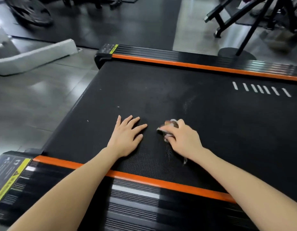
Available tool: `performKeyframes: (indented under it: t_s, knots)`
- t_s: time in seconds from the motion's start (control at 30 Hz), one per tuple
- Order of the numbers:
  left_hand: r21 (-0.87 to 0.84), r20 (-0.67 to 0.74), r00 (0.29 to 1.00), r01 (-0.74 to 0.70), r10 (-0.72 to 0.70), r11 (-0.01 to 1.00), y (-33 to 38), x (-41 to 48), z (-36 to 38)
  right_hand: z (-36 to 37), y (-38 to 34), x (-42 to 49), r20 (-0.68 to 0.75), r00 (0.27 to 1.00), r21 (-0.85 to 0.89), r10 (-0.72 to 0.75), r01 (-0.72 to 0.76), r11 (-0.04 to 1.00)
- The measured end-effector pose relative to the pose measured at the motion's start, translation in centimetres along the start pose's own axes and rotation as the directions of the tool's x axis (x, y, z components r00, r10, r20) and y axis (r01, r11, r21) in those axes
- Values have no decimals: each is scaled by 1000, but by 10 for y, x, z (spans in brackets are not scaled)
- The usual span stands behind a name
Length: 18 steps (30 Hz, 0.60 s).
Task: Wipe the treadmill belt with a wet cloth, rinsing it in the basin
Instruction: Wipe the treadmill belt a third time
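The treadmill belt (177, 90), black between orange side rails (161, 180), lies under both hands; the left hand (127, 135) rests flat on it with fingers spread; just beside it the right hand (182, 139) grips a small bunched cloth (172, 122), pressing it onto the belt's middle; pale smears (188, 101) mark the belt beyond the cloth.

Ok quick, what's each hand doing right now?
Left hand: open, flat on the treadmill belt.
Right hand: closed, holding the cloth.
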<state>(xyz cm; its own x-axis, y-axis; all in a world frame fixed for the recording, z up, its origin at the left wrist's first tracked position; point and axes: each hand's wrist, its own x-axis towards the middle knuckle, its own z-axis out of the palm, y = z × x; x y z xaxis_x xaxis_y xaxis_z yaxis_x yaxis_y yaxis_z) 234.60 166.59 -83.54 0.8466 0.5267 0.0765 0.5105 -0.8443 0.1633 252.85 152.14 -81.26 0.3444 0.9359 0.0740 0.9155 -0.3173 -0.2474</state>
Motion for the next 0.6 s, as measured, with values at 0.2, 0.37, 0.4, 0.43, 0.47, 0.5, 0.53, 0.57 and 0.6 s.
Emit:
performKeyframes:
  t_s: [0.2, 0.37, 0.4, 0.43, 0.47, 0.5, 0.53, 0.57, 0.6]
  knots:
    - [-178, -288, 920, 223, -267, 958, -13, -2, -25, 9, 24, 73, -62, 982, 4, 180, -180, 984]
    - [-27, -310, 920, 243, -240, 970, -50, -22, -40, 12, 18, 79, -114, 970, 11, 213, -213, 977]
    - [3, -310, 925, 231, -218, 973, -54, -21, -39, 12, 14, 71, -110, 978, 7, 178, -178, 984]
    - [23, -313, 927, 223, -204, 975, -58, -18, -39, 12, 9, 60, -97, 989, 13, 114, -113, 993]
    - [33, -316, 927, 223, -202, 974, -62, -13, -38, 13, 4, 45, -76, 997, 34, 32, -30, 999]
    - [35, -312, 927, 229, -207, 973, -66, -7, -38, 12, -1, 28, -51, 997, 62, -52, 55, 997]
    - [31, -309, 927, 233, -212, 972, -70, -1, -37, 11, -6, 10, -24, 992, 87, -126, 128, 988]
    - [29, -307, 927, 234, -214, 972, -74, 5, -37, 10, -11, -6, -7, 983, 95, -182, 182, 979]
    - [35, -302, 931, 228, -207, 973, -78, 12, -36, 9, -12, -15, -2, 977, 85, -212, 211, 974]
